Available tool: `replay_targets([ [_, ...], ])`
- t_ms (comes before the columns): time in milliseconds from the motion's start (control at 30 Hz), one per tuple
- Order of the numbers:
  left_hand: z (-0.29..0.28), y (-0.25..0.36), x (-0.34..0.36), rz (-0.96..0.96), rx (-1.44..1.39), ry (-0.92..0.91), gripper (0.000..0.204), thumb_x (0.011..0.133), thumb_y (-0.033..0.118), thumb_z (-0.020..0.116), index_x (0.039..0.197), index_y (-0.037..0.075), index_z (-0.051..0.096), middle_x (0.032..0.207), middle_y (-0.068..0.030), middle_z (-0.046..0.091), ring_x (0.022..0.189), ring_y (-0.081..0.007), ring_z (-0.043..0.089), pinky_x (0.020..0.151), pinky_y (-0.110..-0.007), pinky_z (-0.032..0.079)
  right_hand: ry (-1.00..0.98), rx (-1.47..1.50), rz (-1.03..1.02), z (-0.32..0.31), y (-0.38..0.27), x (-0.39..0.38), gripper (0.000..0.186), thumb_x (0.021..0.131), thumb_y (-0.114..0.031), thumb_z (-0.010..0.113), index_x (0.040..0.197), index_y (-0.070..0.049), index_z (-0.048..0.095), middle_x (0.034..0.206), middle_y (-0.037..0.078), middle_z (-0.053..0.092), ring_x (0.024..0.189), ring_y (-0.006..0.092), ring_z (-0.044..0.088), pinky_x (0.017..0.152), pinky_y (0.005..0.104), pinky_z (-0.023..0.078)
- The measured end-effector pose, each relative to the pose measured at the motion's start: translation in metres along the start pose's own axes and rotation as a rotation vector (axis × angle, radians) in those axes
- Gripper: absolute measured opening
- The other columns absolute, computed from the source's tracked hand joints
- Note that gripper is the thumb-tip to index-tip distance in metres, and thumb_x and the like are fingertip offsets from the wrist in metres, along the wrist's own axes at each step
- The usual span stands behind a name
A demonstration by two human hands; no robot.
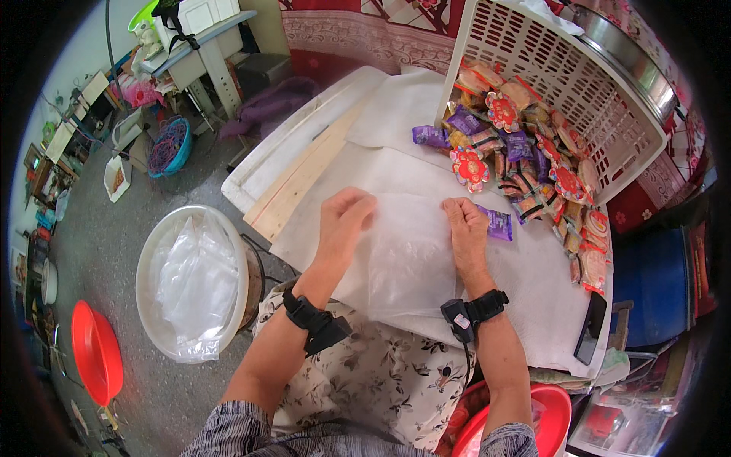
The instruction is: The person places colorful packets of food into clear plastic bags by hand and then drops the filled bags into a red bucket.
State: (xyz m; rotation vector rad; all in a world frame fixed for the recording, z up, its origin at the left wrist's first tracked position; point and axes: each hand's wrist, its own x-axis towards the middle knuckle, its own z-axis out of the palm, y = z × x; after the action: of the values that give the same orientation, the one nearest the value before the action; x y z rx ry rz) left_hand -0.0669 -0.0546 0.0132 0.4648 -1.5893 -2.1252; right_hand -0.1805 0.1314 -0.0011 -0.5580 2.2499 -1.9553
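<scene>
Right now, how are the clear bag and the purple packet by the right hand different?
The clear bag is see-through; the purple packet isn't. The bag is bigger than the packet. The left hand and right hand hold the bag; the packet lies on the white sheet. Both are packaging.

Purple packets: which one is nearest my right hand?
The purple packet immediately right of the right hand; the other purple packets lie farther up, among or beside the snack pile.

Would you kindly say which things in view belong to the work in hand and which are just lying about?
Likely in use:
clear bag between left hand and right hand;
wrapped packets;
heaped clear bags.

Likely lying about:
black phone;
red basin at left;
blue basket.
</scene>
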Motion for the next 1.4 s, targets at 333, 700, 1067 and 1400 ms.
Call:
replay_targets([
  [333,-0.028,-0.008,0.020,-0.073,-0.085,0.259,0.010,0.084,0.014,0.061,0.079,0.006,0.062,0.067,-0.0010,0.059,0.052,-0.0082,0.053,0.048,-0.023,0.043,-0.455,-0.243,-0.445,-0.003,-0.043,-0.025,0.043,0.073,-0.019,0.078,0.110,-0.007,0.060,0.105,0.008,0.059,0.091,0.0201,0.057,0.075,0.0323,0.048],
  [700,-0.043,-0.018,0.038,-0.126,-0.009,0.336,0.006,0.081,0.012,0.062,0.077,0.009,0.058,0.067,0.0002,0.057,0.054,-0.0086,0.053,0.049,-0.023,0.042,-0.788,-0.470,-0.714,0.025,-0.036,-0.049,0.017,0.076,-0.008,0.067,0.090,-0.006,0.059,0.090,0.011,0.054,0.088,0.0313,0.055,0.075,0.0409,0.047],
  [1067,-0.052,-0.029,0.045,-0.159,0.009,0.264,0.004,0.080,0.009,0.061,0.078,0.008,0.059,0.070,-0.0010,0.060,0.058,-0.0107,0.054,0.052,-0.025,0.043,-0.817,-0.412,-0.668,0.024,-0.035,-0.048,0.010,0.076,-0.006,0.066,0.081,-0.004,0.057,0.081,0.010,0.052,0.080,0.0310,0.055,0.068,0.0411,0.046],
  [1400,-0.016,-0.010,0.015,0.552,0.712,0.124,0.010,0.079,0.006,0.066,0.087,0.004,0.060,0.087,-0.0092,0.060,0.078,-0.0261,0.057,0.068,-0.036,0.047,-0.497,-0.392,-0.564,0.017,-0.022,-0.035,0.011,0.081,-0.004,0.065,0.092,-0.003,0.064,0.093,0.010,0.061,0.088,0.0289,0.058,0.073,0.0364,0.048],
])
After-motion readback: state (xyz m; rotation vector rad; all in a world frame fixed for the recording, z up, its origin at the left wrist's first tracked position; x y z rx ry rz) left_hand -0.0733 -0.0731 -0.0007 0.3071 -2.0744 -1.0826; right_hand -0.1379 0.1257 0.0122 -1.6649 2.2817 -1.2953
